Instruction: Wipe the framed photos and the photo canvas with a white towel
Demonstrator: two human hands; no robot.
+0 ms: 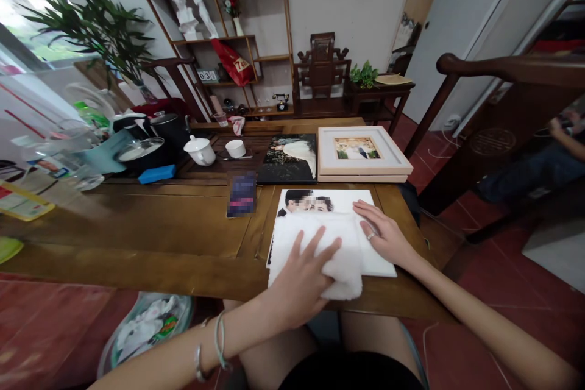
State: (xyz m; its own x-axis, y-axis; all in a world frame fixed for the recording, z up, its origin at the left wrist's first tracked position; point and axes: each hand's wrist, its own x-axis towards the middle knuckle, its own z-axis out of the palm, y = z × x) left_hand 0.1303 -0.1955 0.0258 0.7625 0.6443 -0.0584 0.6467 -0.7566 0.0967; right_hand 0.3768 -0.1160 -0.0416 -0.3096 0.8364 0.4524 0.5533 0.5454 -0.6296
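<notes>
A large photo print (340, 200) of two people lies flat near the front edge of a wooden table (150, 228). A white cloth (320, 244) covers its lower half. My left hand (301, 277) presses flat on the cloth with fingers spread. My right hand (384, 234), a ring on one finger, rests flat on the print's right side, fingers stretched out, just beside the cloth.
Behind the print lie a dark photo print (289, 158) and a stacked white picture frame (363, 152). A small card (241, 194) stands left of them. Teapot (200, 151), cup (236, 148), pots and bottles crowd the far left. A bin (146, 326) sits under the table. Another person (539, 164) sits at the right.
</notes>
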